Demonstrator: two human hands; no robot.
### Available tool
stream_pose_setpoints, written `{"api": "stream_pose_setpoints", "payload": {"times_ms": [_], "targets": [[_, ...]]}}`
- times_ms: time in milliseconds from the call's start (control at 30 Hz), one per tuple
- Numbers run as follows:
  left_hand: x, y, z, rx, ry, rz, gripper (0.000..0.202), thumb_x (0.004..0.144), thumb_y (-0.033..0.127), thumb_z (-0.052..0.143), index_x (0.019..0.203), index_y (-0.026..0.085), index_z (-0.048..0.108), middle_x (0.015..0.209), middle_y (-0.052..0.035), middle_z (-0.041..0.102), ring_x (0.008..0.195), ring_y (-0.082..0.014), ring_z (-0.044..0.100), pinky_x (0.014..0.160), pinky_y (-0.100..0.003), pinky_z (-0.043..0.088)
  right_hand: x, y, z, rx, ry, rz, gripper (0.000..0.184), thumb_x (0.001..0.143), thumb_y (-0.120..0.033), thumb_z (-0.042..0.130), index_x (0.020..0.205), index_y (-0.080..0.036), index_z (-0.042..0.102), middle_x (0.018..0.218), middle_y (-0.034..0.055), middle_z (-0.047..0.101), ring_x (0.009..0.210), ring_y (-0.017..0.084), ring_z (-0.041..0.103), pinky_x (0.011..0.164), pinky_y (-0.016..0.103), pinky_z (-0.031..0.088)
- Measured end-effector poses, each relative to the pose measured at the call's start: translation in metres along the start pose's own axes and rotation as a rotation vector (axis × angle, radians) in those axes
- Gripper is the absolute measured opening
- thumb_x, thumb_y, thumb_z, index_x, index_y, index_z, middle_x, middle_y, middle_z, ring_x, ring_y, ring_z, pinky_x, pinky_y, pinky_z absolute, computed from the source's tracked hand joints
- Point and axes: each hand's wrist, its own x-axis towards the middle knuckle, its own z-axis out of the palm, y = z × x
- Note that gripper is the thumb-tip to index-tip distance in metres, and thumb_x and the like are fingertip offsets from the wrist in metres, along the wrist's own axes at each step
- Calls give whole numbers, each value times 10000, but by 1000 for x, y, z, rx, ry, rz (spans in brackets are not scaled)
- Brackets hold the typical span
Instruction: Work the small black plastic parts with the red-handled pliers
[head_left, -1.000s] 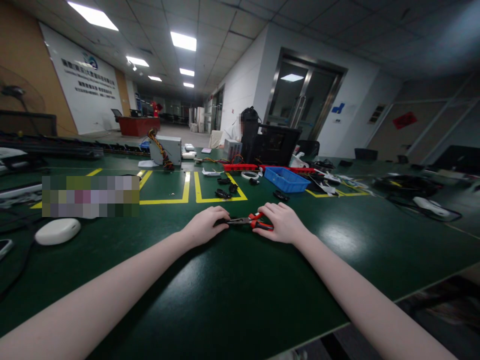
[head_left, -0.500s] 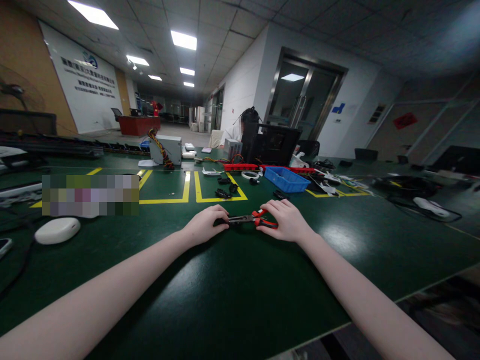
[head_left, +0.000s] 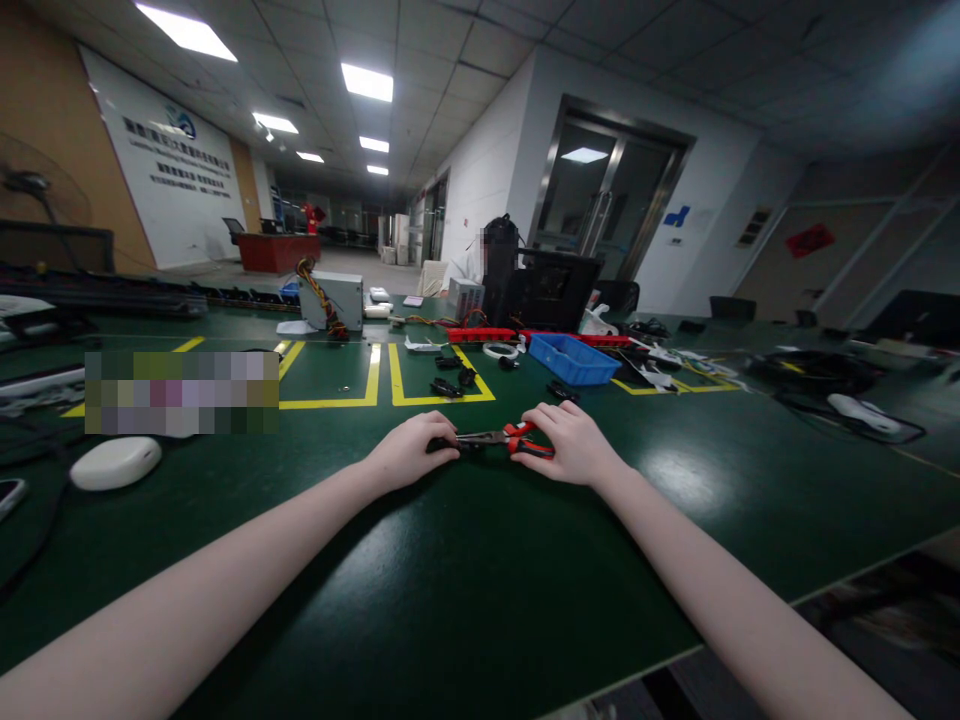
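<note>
My right hand (head_left: 574,445) is closed around the red-and-black handles of a pair of long-nose pliers (head_left: 517,440). The pliers' metal jaws point left, toward the fingertips of my left hand (head_left: 409,452). Thumb and fingers of that hand pinch a small black piece (head_left: 471,447) at the jaw tips. Its shape is mostly hidden by the fingers, and I cannot tell whether the jaws grip it. Both hands are over the green table (head_left: 450,600), in front of a yellow-taped rectangle where coiled black cables (head_left: 447,388) lie.
A blue tray (head_left: 574,360) stands beyond my right hand. Behind it are red strips (head_left: 480,335), a black computer case (head_left: 555,290) and a person (head_left: 469,265). A power supply (head_left: 337,300) with bundled wires stands back left. A white rounded device (head_left: 116,463) lies at left.
</note>
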Motion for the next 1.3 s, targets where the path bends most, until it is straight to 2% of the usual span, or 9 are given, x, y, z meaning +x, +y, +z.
{"api": "stream_pose_setpoints", "payload": {"times_ms": [267, 467, 933, 1300], "targets": [[0, 1, 0, -21, 3, -2, 81, 861, 233, 639, 909, 192, 690, 1078, -59, 642, 998, -213, 615, 947, -381, 489, 1, 2, 1, 8, 32, -7, 468, 852, -566, 544, 1077, -160, 601, 1034, 126, 667, 922, 260, 604, 836, 398, 370], [1, -3, 2, -32, 21, 11, 90, 864, 237, 638, 914, 185, 693, 1067, -66, 647, 989, -209, 616, 949, -381, 485, 0, 4, 2, -7, 22, -3, 479, 845, -579, 549, 1062, -156, 606, 1020, 121, 670, 914, 256, 609, 856, 400, 365], [0, -1, 1, -55, 21, -7, 80, 861, 232, 637, 890, 183, 692, 1049, -63, 648, 976, -202, 623, 943, -366, 490, 0, 2, 2, -6, -4, -14, 501, 850, -602, 528, 1026, -139, 609, 947, 123, 668, 847, 245, 602, 812, 384, 375], [2, -8, 2, -99, 33, -25, 105, 849, 271, 661, 895, 189, 707, 1046, -64, 651, 969, -206, 623, 919, -361, 491, 0, 0, 0, -29, -2, -30, 499, 854, -586, 527, 1058, -138, 611, 973, 141, 665, 868, 260, 603, 802, 390, 374]]}}
